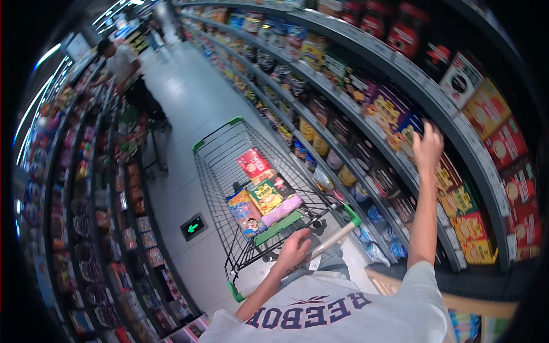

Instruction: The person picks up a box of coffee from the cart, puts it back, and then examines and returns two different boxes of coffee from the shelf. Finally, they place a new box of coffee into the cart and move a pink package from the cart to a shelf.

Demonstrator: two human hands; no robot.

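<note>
Shelves (86,188) packed with goods lined the left side of the aisle, and another person (123,63) stood at them far off. A green arrow (194,227) marked the floor left of the cart (220,166), which stood mid-aisle with a red packet (254,163) and several other packets lying in its basket. At the near end, the left hand (294,250) was closed around the handle (337,234). To the right ran more shelves (366,123) of jars and boxes. The right hand (428,147) was raised to them, its fingers against a blue and yellow box (407,130) on an upper shelf. Whether it gripped the box or only touched it could not be told.
</note>
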